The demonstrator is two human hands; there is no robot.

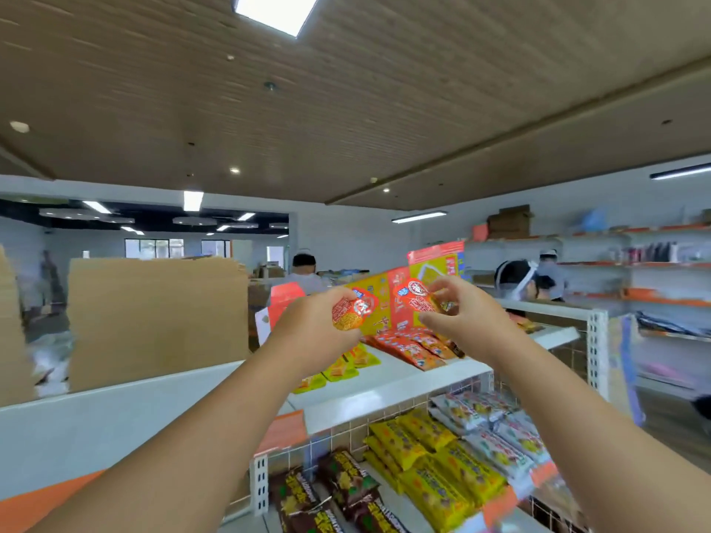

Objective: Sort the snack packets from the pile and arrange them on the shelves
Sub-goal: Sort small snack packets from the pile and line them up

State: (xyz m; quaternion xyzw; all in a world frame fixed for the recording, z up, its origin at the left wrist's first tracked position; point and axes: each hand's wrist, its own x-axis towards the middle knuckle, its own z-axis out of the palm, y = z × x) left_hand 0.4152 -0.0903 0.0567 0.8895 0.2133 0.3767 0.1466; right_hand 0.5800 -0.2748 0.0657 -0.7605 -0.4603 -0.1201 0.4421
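Top shelf [404, 382] right in front of me, white, with a yellow-and-red display box [379, 302] standing toward its back edge. Underneath it, brown packets [327, 490], yellow packets [434, 455] and white packets [496, 428] lie side by side. Up top, a row of red-orange packets [415, 346] lies just before the box, with small yellow sachets [338, 369] to its left near the front edge. My left hand [307, 325] grips one red-orange snack packet [352, 313], fingers curled round it. My right hand [465, 317] pinches a second snack packet [417, 300] between thumb and fingertips. Both are held above that row.
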